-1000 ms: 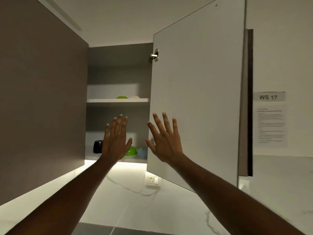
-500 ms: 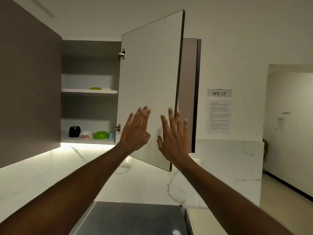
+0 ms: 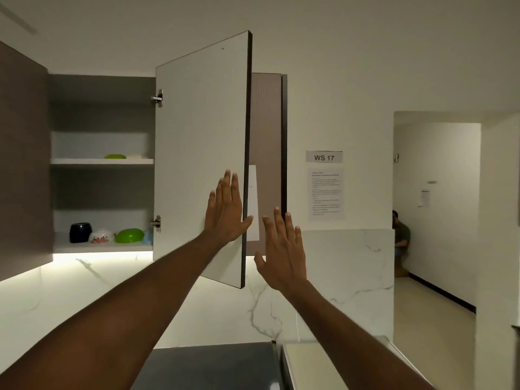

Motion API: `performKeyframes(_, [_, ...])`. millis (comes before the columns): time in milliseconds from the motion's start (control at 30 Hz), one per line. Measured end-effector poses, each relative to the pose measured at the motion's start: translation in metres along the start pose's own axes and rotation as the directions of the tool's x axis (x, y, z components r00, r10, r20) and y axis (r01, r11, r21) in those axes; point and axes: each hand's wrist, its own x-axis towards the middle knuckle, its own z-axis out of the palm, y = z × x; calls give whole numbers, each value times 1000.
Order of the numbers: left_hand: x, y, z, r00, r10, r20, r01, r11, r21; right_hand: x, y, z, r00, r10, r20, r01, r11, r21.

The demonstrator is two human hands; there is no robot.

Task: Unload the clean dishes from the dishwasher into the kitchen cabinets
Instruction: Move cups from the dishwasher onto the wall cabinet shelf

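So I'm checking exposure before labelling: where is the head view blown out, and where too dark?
Head view: the strip under the cabinet glares white on the marble; the left door is murky; the bowls stay readable.

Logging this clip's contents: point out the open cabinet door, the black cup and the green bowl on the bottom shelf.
open cabinet door (image 3: pixel 197 153), head view, middle of its pale inner face.
black cup (image 3: pixel 80 232), head view, its rounded side.
green bowl (image 3: pixel 129 235), head view, its upturned outer side.

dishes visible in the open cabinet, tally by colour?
Green: 2, bowl on bottom shelf, dish on upper shelf
Dark: 1, cup
White floral: 1, bowl
White: 1, item on upper shelf
Pale blue: 1, partly hidden piece
Total: 6
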Motion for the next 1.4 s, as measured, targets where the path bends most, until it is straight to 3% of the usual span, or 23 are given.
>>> performKeyframes(233, [-5, 14, 24, 999, -40, 26, 40, 999, 4, -5, 16, 16, 997, 78, -26, -76, 995, 62])
performKeyframes(367, [-10, 23, 25, 996, -86, 23, 87, 996, -30, -2, 5, 21, 995, 66, 69, -71, 995, 76])
performKeyframes(500, [-20, 16, 22, 997, -76, -27, 76, 997, -17, -3, -14, 27, 996, 46, 75, -56, 988, 142])
performKeyframes(700, [-42, -20, 8, 991, -28, -127, 2, 979, -205, 2, -49, 35, 998, -61, 16, 54, 957, 286])
performKeyframes(867, [-68, -52, -18, 992, 20, -125, -60, 943, -327, 11, -90, 47, 974, -222, -46, 219, 870, 441])
performKeyframes(1067, [-91, -103, -51, 994, 46, -104, -84, 910, -405, 5, -148, 46, 971, -202, -125, 233, 710, 665])
performKeyframes(1400, [-125, -195, -99, 994, 6, -112, -43, 941, -336, 23, -240, 49, 908, -365, -204, 395, 585, 708])
